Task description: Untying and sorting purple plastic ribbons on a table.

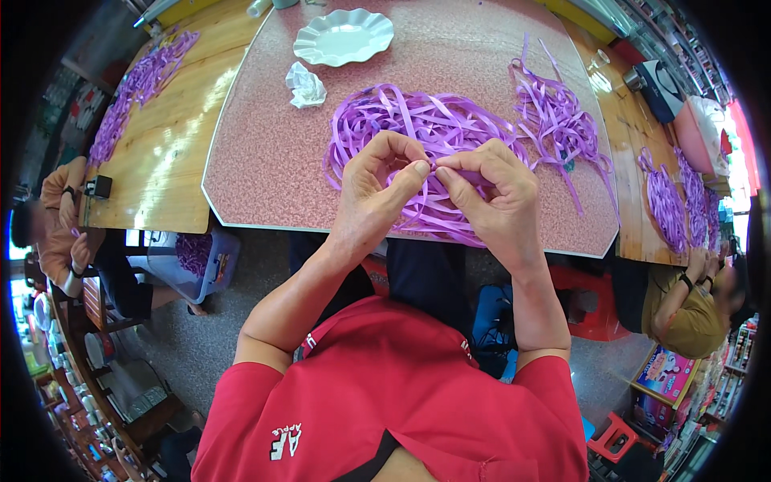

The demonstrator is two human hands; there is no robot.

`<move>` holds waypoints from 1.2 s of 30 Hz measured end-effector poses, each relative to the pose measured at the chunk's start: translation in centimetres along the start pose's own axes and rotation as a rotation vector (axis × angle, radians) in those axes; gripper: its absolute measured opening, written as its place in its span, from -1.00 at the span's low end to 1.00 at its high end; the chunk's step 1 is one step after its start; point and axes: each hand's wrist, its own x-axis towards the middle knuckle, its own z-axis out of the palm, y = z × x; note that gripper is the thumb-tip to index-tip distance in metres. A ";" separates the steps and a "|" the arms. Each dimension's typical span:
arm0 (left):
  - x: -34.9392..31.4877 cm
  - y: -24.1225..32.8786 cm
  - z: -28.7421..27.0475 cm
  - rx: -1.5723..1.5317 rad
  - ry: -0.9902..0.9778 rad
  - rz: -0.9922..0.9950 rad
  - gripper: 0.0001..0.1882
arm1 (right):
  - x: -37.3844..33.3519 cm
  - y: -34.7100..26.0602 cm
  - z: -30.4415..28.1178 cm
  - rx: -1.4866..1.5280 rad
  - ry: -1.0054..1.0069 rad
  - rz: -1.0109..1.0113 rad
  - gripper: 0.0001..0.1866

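Ribbon (442, 115) heaps purple, longest left to right, beneath and beyond left hand (376, 181) and right hand (506, 189) alike, each pinching some between thumb and forefinger.

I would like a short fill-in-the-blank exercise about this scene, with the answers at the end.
1. Under the left hand and right hand lie ____-coloured ribbons.
2. The plate is nearer to the ____ hand.
3. On the table, the smaller pile lies on the ____ side.

Missing words: purple; left; right.
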 end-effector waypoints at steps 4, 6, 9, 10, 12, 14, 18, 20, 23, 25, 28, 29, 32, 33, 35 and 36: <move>-0.1 0.1 0.3 0.013 0.003 0.025 -0.89 | 0.0 -0.4 -0.2 -0.075 0.039 -0.054 -0.86; -0.1 -0.1 0.2 0.063 -0.021 0.053 -0.88 | 0.0 -0.5 -0.4 -0.098 0.046 -0.075 -0.86; 0.0 -0.1 0.0 0.130 -0.061 0.035 -0.87 | 0.0 -0.6 -0.8 -0.125 0.034 -0.061 -0.86; -0.1 0.0 0.1 0.129 -0.062 0.036 -0.87 | 0.0 -0.6 -0.9 -0.101 0.023 -0.044 -0.86; -0.3 0.1 0.5 0.187 -0.001 0.129 -0.85 | 0.0 -0.6 -1.0 -0.077 0.011 -0.026 -0.87; 0.0 0.2 0.6 0.264 -0.032 0.236 -0.85 | -0.1 -0.5 -1.1 0.044 0.023 0.045 -0.89; 0.1 0.7 0.3 0.482 -0.112 0.437 -0.85 | -0.1 -0.7 -1.3 0.091 0.031 0.080 -0.91; 0.1 0.6 0.3 0.477 -0.064 0.435 -0.85 | -0.1 -0.9 -1.3 0.058 0.006 0.066 -0.92; 0.2 0.6 0.3 0.473 -0.020 0.441 -0.85 | -0.1 -1.1 -1.0 0.151 0.018 0.143 -0.92; 0.2 0.6 0.3 0.475 -0.021 0.451 -0.86 | -0.3 -1.0 -1.2 0.169 0.005 0.169 -0.92; 0.1 0.6 0.3 0.464 -0.045 0.436 -0.87 | -0.5 -0.8 -1.3 0.231 -0.023 0.236 -0.92; 0.1 0.6 0.3 0.490 -0.080 0.426 -0.89 | -0.5 -0.7 -1.4 0.274 -0.035 0.277 -0.91; 0.1 0.6 0.4 0.519 -0.116 0.422 -0.90 | -0.6 0.0 -1.8 0.272 -0.063 0.226 -0.88; 0.1 0.6 0.4 0.524 -0.119 0.427 -0.90 | -0.6 -0.2 -2.0 0.272 -0.063 0.226 -0.88; 0.0 0.6 0.4 0.530 -0.110 0.418 -0.90 | -0.5 -0.8 -2.2 0.390 -0.110 0.396 -0.87; 0.0 0.5 0.4 0.536 -0.102 0.408 -0.89 | -0.5 -0.8 -2.1 0.390 -0.110 0.395 -0.87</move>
